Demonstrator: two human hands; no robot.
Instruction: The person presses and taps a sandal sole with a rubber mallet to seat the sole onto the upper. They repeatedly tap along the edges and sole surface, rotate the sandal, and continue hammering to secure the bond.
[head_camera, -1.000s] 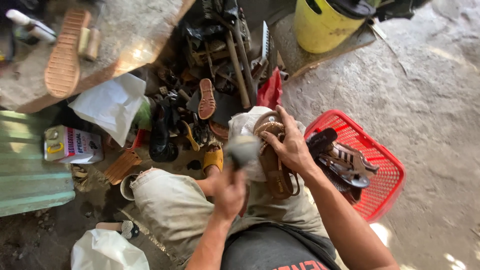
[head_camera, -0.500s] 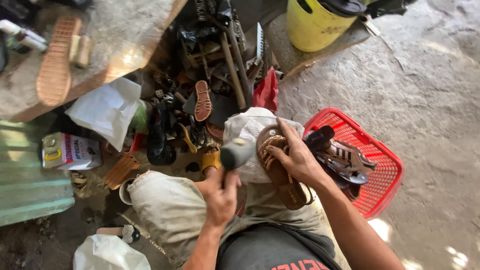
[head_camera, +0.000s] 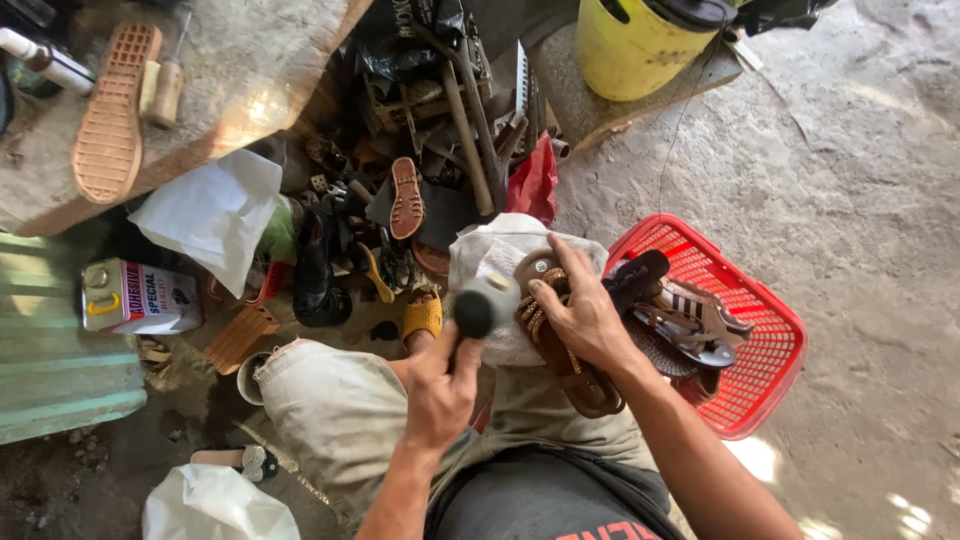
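Cobbler's workshop, loose soles (head_camera: 110, 115), sandals basket (head_camera: 775, 375), glue tin (head_camera: 140, 297)

Sandal (head_camera: 560, 340) partly under right hand (head_camera: 580, 315)
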